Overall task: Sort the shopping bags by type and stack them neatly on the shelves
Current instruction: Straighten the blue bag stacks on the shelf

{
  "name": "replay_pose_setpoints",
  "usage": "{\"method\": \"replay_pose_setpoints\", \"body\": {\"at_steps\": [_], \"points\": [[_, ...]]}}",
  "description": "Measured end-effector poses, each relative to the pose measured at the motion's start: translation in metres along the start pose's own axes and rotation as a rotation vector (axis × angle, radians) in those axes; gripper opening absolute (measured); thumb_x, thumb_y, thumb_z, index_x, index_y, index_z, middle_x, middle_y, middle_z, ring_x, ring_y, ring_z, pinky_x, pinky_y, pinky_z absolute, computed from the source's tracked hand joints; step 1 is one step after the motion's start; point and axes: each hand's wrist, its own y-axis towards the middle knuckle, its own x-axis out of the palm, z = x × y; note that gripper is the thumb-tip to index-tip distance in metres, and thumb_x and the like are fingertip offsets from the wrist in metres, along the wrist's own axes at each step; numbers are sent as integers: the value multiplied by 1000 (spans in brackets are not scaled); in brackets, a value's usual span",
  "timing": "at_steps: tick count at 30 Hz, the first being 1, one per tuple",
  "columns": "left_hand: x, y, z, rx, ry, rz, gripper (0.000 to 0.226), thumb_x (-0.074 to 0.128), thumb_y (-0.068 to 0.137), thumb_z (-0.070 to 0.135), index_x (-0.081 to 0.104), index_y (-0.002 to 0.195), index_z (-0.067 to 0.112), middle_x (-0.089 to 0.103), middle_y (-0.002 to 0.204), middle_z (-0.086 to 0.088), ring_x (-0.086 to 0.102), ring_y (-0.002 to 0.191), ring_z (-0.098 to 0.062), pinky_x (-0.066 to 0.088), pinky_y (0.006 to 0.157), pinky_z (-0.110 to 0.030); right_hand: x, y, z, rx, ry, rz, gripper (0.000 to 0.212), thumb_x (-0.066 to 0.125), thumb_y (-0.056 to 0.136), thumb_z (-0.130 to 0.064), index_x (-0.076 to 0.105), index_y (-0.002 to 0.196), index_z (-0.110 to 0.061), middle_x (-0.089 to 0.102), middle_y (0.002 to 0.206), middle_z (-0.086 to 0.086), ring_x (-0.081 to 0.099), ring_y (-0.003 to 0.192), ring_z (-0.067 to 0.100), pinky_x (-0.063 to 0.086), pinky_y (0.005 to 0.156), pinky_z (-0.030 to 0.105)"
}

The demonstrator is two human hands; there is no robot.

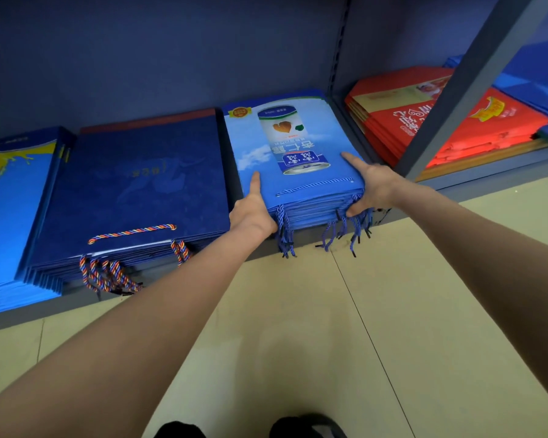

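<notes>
1. Gripping the can-print stack (293, 147) on the shelf (298, 240): left hand (253, 210) and right hand (372, 184) clamp its near corners, thumbs on top, fingers curled at the edge.
2. Risk: an uneven push could skew the stack, fanning bags toward the navy stack (133, 191) just left of the grip.
3. Risk: dangling cords (345, 229) below the grip may snag.
4. Hidden: left fingers; stack depth; red stack (424, 128) partly behind the post (462, 86).

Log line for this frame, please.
both hands: left hand, right hand grip light blue bag stack | place: bottom shelf | neighbours: navy stack, red stack
</notes>
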Motion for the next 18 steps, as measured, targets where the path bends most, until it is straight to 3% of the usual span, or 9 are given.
{"method": "replay_pose_setpoints", "body": {"at_steps": [4,8,13,16,18], "points": [[1,3,1,4,15,15,100,65,83,6,-4,149,35,48,98,-7,48,87,-23,41,71,-27,-7,4,-2,-9,-30,14,123,86,64,-25,-4,149,-35,35,141,21,38,127,37,37,104,43],[3,8,-1,36,126,52,99,61,84,0,-6,148,35,40,75,-3,47,80,-22,41,65,-28,0,3,0,-1,-58,-7,124,83,69,-21,-12,147,-38,18,148,27,37,129,41,37,102,45],[0,11,-1,72,221,41,100,64,84,4,-7,149,31,50,96,-11,48,83,-25,40,65,-29,0,4,-1,15,-115,-26,128,84,67,-14,-13,147,-39,12,149,27,38,129,43,37,101,48],[-8,14,6,72,324,-48,110,73,79,14,-10,149,26,54,110,-14,54,97,-29,42,69,-30,-1,5,-3,34,-137,-23,129,85,65,-14,-12,147,-38,12,149,26,39,127,43,38,102,49],[-12,14,10,71,389,-79,113,75,78,16,-13,149,23,54,115,-14,52,92,-26,42,69,-28,0,4,-6,42,-152,-15,130,85,64,-14,-13,147,-38,13,149,26,43,124,43,40,101,49]]}}
